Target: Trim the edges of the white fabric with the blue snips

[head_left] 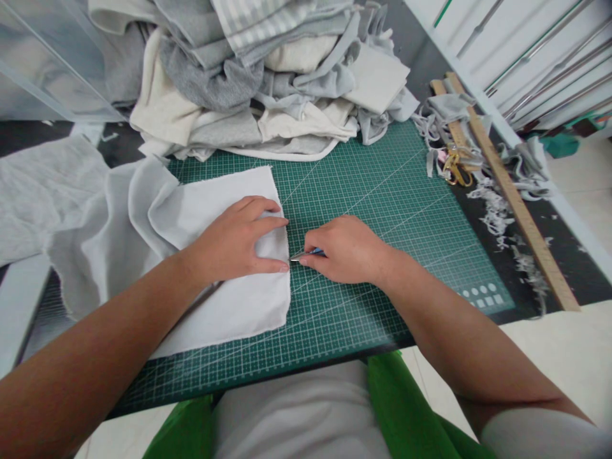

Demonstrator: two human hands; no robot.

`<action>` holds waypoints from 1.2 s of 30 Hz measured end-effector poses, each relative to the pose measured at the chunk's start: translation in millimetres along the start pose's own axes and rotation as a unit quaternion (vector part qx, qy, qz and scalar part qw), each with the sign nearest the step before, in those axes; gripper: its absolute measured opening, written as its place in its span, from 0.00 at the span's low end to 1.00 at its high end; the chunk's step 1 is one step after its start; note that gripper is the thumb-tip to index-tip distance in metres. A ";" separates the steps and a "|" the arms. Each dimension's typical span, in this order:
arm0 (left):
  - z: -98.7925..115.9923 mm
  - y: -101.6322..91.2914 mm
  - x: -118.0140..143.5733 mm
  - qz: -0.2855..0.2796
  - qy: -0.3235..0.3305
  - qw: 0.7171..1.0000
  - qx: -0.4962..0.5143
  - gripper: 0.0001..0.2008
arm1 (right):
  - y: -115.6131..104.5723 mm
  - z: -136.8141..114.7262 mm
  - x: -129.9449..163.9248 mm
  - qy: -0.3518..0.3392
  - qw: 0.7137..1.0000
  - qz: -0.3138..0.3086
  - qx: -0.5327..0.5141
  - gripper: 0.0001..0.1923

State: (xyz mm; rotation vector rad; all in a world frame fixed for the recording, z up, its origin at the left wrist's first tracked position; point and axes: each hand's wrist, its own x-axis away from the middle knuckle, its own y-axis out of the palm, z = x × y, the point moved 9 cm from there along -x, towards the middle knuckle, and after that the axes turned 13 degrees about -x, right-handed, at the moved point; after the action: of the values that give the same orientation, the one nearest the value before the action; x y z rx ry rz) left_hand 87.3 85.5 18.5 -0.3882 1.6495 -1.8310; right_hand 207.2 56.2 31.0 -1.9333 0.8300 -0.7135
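Observation:
A white cloth [229, 306] lies flat on the green cutting mat [382, 191], its right edge near the mat's middle. My left hand [236, 242] presses flat on the cloth, fingers spread toward that edge. Just right of the edge, my right hand [347, 248] grips a small blue-handled metal tool [306, 254], its tip touching the cloth's right edge beside my left fingertips. The rest of the cloth trails off the mat to the left in loose folds.
A heap of grey and cream fabrics [258, 76] fills the back of the mat. Gold scissors [456, 169], a long wooden ruler [516, 204] and several fabric scraps [497, 210] lie at the right. A clear plastic box [48, 64] stands back left.

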 end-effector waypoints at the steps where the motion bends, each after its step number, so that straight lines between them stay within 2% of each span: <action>1: 0.0 0.1 0.1 0.000 0.000 1.000 -0.001 0.37 | 0.2 0.8 -0.1 0.002 1.000 0.000 -0.002 0.15; 9: 0.0 0.7 0.6 0.002 0.006 1.000 -0.010 0.37 | -4.7 6.5 -0.7 0.010 0.999 0.024 -0.021 0.14; 36: 2.3 1.0 1.2 0.009 0.020 0.999 -0.024 0.39 | -1.9 -0.1 1.3 -0.004 1.000 0.012 -0.014 0.14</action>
State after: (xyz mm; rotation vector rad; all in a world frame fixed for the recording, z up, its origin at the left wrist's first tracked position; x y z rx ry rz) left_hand 88.0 82.9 17.7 -0.3589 1.7210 -1.8006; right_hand 208.4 55.9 33.0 -1.9467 0.8616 -0.6833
